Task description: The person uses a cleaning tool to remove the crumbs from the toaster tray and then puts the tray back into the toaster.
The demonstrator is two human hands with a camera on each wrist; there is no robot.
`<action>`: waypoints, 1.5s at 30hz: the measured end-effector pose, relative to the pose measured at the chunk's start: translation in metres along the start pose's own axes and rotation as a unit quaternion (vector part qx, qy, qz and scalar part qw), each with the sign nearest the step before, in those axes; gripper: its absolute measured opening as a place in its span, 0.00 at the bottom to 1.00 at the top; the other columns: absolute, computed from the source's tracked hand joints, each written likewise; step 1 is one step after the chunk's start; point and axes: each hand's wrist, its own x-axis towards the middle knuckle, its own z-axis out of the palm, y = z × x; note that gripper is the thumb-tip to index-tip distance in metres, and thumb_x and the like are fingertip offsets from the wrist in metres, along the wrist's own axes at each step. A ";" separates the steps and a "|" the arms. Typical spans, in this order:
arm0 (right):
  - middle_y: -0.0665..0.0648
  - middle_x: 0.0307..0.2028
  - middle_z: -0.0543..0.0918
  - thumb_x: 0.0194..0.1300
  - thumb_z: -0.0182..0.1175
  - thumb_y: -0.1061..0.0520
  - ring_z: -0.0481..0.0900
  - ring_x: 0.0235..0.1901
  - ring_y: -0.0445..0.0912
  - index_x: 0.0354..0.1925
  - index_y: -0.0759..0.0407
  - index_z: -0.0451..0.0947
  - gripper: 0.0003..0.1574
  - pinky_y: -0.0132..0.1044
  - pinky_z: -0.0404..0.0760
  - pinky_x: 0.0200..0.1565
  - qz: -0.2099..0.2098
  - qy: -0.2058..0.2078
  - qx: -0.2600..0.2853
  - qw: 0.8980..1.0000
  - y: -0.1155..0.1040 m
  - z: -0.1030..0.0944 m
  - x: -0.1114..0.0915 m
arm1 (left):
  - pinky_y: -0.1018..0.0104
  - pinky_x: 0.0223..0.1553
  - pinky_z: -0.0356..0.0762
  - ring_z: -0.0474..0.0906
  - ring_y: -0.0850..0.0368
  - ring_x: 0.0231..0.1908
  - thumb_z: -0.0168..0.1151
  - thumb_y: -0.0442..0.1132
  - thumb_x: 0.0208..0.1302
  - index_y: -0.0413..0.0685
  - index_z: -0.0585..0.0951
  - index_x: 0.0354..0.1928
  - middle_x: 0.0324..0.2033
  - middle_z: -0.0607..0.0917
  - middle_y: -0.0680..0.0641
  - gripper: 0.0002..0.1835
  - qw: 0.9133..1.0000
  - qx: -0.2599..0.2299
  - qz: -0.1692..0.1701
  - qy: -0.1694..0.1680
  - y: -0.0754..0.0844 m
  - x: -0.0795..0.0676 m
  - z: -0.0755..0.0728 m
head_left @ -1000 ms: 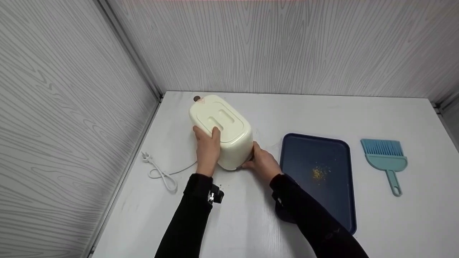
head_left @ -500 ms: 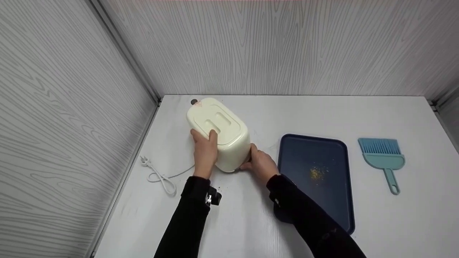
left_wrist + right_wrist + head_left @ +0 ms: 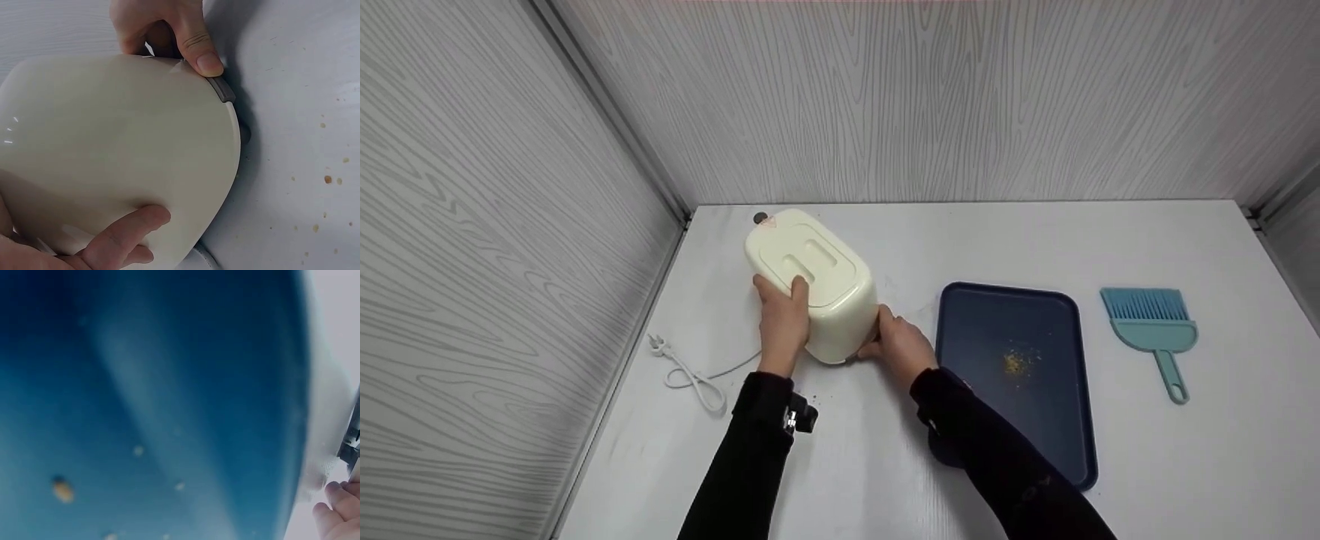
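A cream toaster [image 3: 840, 326] stands at the left of the head view, set at an angle, with two shallow recesses on its lidded top. My left hand [image 3: 784, 322] holds its near left side, thumb up on the top edge. Low at the toaster's right end, my right hand [image 3: 906, 349] grips near the base. In the left wrist view, the right thumb presses beside a dark grey strip [image 3: 221, 89] on the bottom rim; the other fingertips are partly hidden. The right wrist view catches only a few right-hand fingers [image 3: 343, 512] at its edge.
A dark blue tray [image 3: 997, 315] with a small heap of yellowish crumbs [image 3: 1016, 364] lies under the right forearm. Farther right is a teal brush [image 3: 1155, 330]. The toaster's white cord and plug [image 3: 690, 375] lie at left. Brown specks [image 3: 328, 179] dot the white table [image 3: 855, 465].
The view has shifted slightly, so everything sits a little farther left and the toaster a little lower. Both hands keep the same hold on the toaster.
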 end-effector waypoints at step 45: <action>0.60 0.54 0.85 0.69 0.69 0.49 0.83 0.55 0.57 0.59 0.59 0.74 0.27 0.51 0.71 0.70 -0.049 -0.024 -0.058 0.997 0.000 -0.015 -0.006 | 0.47 0.75 0.58 0.55 0.40 0.77 0.40 0.69 0.75 0.48 0.32 0.82 0.80 0.52 0.35 0.51 0.998 -0.051 0.019 -0.016 -0.012 -0.008 -0.009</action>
